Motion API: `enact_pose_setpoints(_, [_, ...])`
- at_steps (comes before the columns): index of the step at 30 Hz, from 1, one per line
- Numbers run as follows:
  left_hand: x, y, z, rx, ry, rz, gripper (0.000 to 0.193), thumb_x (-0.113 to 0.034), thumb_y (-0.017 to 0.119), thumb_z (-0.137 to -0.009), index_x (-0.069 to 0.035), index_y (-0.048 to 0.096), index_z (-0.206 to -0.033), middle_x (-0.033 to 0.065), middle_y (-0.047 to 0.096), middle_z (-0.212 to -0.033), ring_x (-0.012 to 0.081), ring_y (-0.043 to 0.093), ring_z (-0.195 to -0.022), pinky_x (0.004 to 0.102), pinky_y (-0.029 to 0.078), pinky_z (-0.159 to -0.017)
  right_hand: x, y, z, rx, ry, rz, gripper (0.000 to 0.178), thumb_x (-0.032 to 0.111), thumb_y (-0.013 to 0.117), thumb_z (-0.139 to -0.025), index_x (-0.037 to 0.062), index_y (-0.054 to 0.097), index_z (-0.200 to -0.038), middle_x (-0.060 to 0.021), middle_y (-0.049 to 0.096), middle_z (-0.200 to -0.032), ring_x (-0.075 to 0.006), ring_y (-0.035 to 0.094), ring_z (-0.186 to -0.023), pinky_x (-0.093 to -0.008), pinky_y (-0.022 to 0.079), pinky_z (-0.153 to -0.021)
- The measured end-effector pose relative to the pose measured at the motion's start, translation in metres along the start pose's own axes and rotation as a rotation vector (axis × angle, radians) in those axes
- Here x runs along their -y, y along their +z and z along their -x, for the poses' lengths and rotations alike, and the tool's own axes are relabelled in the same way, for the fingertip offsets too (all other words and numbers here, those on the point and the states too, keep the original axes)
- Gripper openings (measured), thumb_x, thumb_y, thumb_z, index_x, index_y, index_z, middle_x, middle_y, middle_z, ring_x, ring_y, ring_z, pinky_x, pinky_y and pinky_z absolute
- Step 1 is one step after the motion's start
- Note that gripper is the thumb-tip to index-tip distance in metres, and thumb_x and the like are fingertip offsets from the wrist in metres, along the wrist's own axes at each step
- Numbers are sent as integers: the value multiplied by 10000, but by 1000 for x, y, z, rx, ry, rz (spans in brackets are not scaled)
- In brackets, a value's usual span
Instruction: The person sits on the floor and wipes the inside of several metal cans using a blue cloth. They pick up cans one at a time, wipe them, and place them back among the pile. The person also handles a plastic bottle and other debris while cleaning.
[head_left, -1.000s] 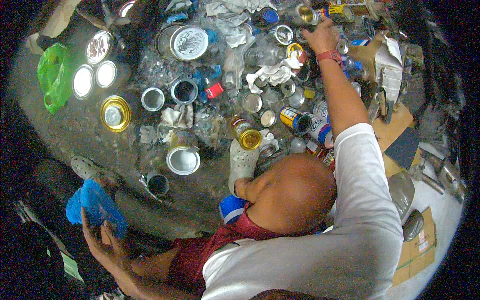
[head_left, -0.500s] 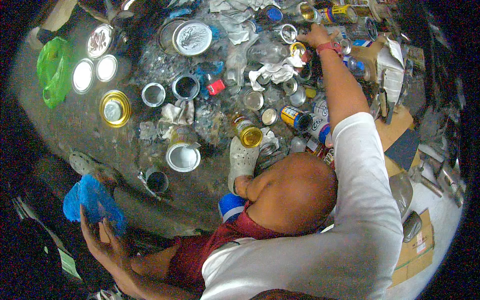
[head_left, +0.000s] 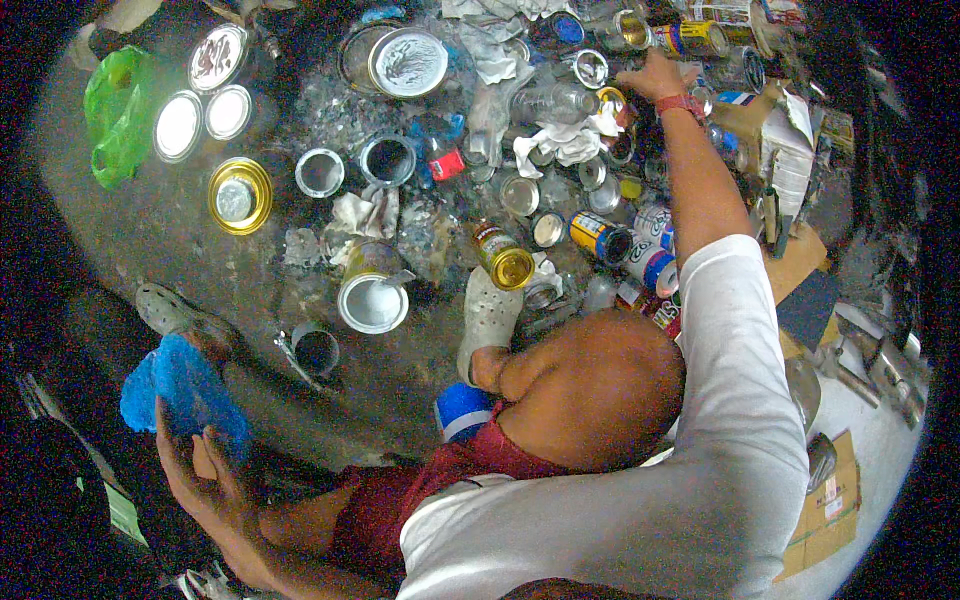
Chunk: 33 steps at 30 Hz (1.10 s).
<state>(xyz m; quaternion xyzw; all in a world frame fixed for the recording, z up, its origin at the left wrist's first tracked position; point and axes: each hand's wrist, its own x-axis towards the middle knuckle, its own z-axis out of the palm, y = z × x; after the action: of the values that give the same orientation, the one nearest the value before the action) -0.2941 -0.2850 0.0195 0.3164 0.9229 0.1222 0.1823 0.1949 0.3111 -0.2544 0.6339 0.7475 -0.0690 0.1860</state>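
- Left hand point(head_left: 207, 502) has its fingers cupped around a crumpled blue bag point(head_left: 190, 385), near the left clog point(head_left: 165, 306)
- Right hand point(head_left: 655, 80) is way out by a yellow can point(head_left: 697, 40); honestly can't tell if those fingers grip anything

Upper left of the frame: a crumpled green plastic bag point(head_left: 113, 125) on the dark grey floor point(head_left: 170, 238). Toward the right edge: a piece of brown cardboard point(head_left: 797, 262), with a dark sheet point(head_left: 808, 302) just below. Farther right: grey metal pieces point(head_left: 900, 383), close together on a pale surface point(head_left: 882, 452). Lower right: a larger brown cardboard panel point(head_left: 822, 530) bearing a small white label point(head_left: 833, 508).
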Motion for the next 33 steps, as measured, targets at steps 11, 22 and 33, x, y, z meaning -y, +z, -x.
enact_pose_setpoints(11, [-6,-8,8,-36,-18,149,472,-95,635,-1049,-26,566,-1511,173,619,-1461,288,610,-1255,407,485,-1079,-40,-49,79,-170,-149,-265,888,381,900,-681,159,562,-1472,-190,679,-1410,-379,615,-1349,-479,331,-1242])
enact_pose_setpoints(22, [-7,-12,31,-87,149,246,444,-62,641,-1047,-29,593,-1487,163,639,-1441,271,611,-1283,399,468,-1115,-31,-119,204,65,-322,-1136,619,129,781,-885,47,598,-1470,-96,666,-1382,-195,631,-1250,-343,507,-1069])
enact_pose_setpoints(33, [-7,-2,59,-89,215,412,211,-89,670,-1032,-45,708,-1235,160,728,-1228,269,688,-1172,399,542,-1015,34,-205,340,-165,-614,-1128,800,39,796,-784,48,451,-1506,-143,568,-1450,-252,570,-1352,-390,449,-1175])
